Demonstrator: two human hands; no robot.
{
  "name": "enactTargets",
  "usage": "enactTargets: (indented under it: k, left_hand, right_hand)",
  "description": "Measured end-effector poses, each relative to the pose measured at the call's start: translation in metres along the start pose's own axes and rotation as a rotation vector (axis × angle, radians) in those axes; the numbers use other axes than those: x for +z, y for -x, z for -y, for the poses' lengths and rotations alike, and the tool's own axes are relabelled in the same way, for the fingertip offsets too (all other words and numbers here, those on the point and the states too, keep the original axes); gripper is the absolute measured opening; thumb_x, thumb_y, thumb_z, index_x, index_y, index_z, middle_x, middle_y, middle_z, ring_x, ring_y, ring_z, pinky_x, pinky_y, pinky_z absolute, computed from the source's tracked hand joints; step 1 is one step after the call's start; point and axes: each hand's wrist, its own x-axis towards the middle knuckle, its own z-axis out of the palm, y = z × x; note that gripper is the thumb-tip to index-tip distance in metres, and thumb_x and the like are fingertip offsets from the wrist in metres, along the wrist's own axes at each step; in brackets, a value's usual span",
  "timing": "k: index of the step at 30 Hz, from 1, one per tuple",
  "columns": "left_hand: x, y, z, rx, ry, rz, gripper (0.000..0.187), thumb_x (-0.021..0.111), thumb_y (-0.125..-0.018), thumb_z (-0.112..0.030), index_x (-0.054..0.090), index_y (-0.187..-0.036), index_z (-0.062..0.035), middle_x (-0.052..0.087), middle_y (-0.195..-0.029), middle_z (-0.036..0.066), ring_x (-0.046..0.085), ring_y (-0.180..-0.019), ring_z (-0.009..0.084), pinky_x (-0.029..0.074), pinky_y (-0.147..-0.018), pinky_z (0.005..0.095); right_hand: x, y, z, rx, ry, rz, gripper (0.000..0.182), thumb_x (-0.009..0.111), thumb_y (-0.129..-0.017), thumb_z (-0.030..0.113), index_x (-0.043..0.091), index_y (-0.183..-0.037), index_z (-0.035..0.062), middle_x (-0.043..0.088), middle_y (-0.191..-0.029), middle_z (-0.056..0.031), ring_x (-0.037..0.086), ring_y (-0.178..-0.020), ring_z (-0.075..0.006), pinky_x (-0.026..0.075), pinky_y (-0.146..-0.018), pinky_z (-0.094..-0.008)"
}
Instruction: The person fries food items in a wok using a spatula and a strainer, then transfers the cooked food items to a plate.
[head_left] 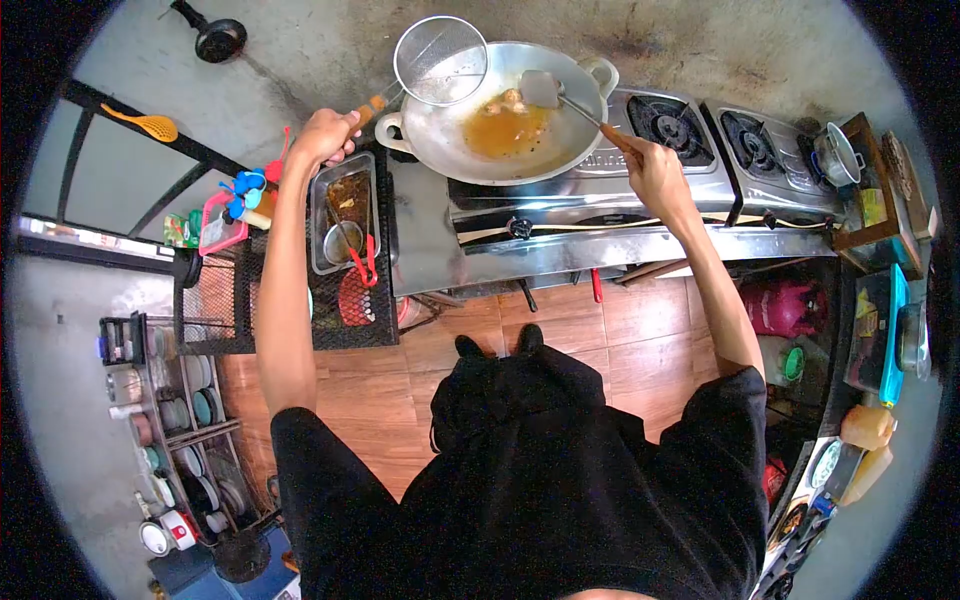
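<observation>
Our left hand (322, 135) gripping wire skimmer (440, 62) over wok (580, 120), our right hand (650, 170) clasping spatula (542, 90) in oil, stove's left burner

A round wire-mesh skimmer (440, 62) hovers over the wok's rim (600, 72); a flat spatula (542, 88) dips toward browning pieces (510, 101).
</observation>
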Motion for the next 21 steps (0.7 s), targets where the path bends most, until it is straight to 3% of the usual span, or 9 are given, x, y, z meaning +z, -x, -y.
enactTargets:
  k: [1,9,14,21]
  left_hand:
    - [0.001,0.000,0.001,-0.003,0.017,-0.003,0.039,0.047,-0.094,-0.036,0.055,-0.085,0.0016,0.047,-0.054,0.000,0.030,-0.035,0.0059,0.020,-0.033,0.0245]
    - [0.000,0.003,-0.003,-0.018,0.064,-0.006,0.040,0.047,-0.094,-0.036,0.055,-0.086,0.0011,0.047,-0.054,0.000,0.030,-0.035,0.0058,0.020,-0.033,0.0242]
    - [0.001,0.004,-0.003,-0.031,0.051,-0.008,0.039,0.046,-0.095,-0.036,0.055,-0.087,0.0009,0.046,-0.054,0.001,0.029,-0.035,0.0057,0.019,-0.033,0.0240]
    - [0.005,0.018,0.000,-0.045,0.048,0.002,0.038,0.046,-0.095,-0.034,0.055,-0.087,0.0017,0.046,-0.053,0.002,0.029,-0.035,0.0060,0.018,-0.033,0.0244]
  right_hand:
    - [-0.002,0.001,0.001,0.018,-0.028,-0.011,0.036,0.052,-0.079,0.000,0.062,-0.113,0.0054,0.060,-0.079,-0.0272,0.061,-0.078,-0.0406,0.048,-0.067,-0.0452]
    - [-0.009,0.005,0.040,0.053,-0.130,0.117,0.037,0.052,-0.080,0.000,0.061,-0.115,0.0083,0.060,-0.077,-0.0271,0.062,-0.076,-0.0397,0.049,-0.065,-0.0443]
    - [0.025,0.008,0.031,-0.079,-0.177,0.086,0.033,0.053,-0.081,0.002,0.062,-0.113,0.0073,0.059,-0.080,-0.0284,0.061,-0.078,-0.0414,0.049,-0.065,-0.0466]
    - [0.008,0.006,0.004,0.019,-0.096,0.109,0.033,0.052,-0.081,0.003,0.063,-0.112,0.0076,0.060,-0.076,-0.0257,0.061,-0.075,-0.0413,0.049,-0.064,-0.0472]
